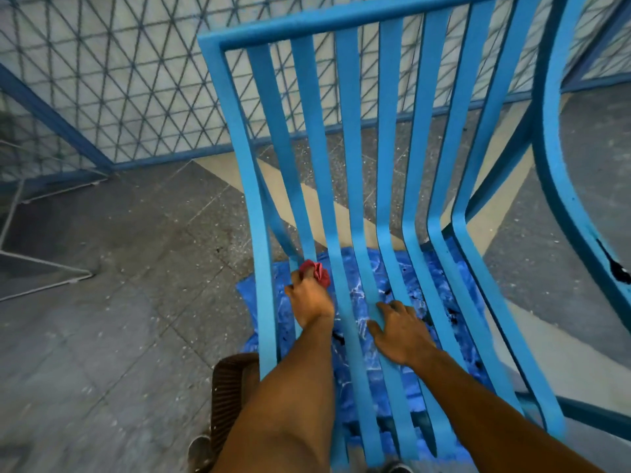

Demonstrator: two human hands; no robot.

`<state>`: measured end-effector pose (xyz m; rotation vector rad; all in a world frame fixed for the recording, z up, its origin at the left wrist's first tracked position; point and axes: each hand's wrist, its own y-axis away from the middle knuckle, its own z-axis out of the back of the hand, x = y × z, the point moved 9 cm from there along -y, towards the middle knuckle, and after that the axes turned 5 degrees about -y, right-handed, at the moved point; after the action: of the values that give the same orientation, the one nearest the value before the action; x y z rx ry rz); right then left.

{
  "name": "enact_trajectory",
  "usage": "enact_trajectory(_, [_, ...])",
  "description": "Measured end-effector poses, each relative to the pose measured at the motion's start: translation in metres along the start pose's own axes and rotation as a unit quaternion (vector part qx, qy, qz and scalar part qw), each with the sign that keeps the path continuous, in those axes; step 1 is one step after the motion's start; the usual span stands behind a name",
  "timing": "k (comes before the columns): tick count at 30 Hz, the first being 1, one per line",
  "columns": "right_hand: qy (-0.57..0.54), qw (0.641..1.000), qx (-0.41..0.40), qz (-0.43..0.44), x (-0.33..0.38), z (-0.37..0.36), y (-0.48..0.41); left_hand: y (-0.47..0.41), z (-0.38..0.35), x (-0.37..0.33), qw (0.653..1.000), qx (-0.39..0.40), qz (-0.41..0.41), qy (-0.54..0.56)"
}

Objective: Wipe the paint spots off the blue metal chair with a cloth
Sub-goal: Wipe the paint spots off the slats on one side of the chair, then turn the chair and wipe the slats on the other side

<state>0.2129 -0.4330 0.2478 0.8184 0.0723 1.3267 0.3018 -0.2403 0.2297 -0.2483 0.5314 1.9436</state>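
Head view, one entry. Left hand (309, 298): clenched round a bunched red cloth (316, 272), pressed to a slat of the blue metal chair (351, 148) just past my knuckles. Right hand (399, 332): relaxed, flat on the slats beside that grip, bracing. Risks: cloth dropping through the gap under my fingers; spots smearing, though I cannot make any out there.
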Motion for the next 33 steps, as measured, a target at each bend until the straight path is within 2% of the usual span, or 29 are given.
enact_trajectory(5, [-0.020,0.999,0.024,-0.014,-0.001,0.018,0.016,0.043,0.004,0.005,0.993,0.049,0.020,-0.107])
enact_trajectory(10, [-0.046,0.997,0.059,-0.029,0.003,0.041,0.053,0.085,0.028,0.006,0.980,0.147,0.076,-0.108])
enact_trajectory(14, [-0.097,0.992,0.064,-0.041,0.006,0.084,0.093,0.119,0.069,-0.003,0.977,0.185,0.103,-0.018])
enact_trajectory(18, [-0.184,0.979,0.070,-0.043,0.009,0.124,0.127,0.143,0.108,-0.013,0.968,0.160,0.140,0.133])
enact_trajectory(20, [-0.231,0.970,0.063,-0.033,0.017,0.147,0.145,0.159,0.133,-0.023,0.941,0.150,0.156,0.259])
enact_trajectory(22, [-0.267,0.962,0.059,-0.022,0.027,0.174,0.171,0.179,0.163,-0.036,0.901,0.152,0.175,0.368])
enact_trajectory(25, [-0.329,0.943,0.054,0.008,0.039,0.204,0.211,0.210,0.204,-0.052,0.831,0.166,0.201,0.492])
enact_trajectory(27, [-0.379,0.925,0.034,0.016,0.040,0.223,0.235,0.232,0.230,-0.064,0.796,0.169,0.205,0.543])
enact_trajectory(31, [-0.483,0.876,0.008,-0.001,0.033,0.256,0.284,0.278,0.275,-0.085,0.760,0.162,0.215,0.592])
enact_trajectory(33, [-0.508,0.861,-0.008,-0.010,0.028,0.266,0.304,0.296,0.294,-0.098,0.758,0.163,0.205,0.597])
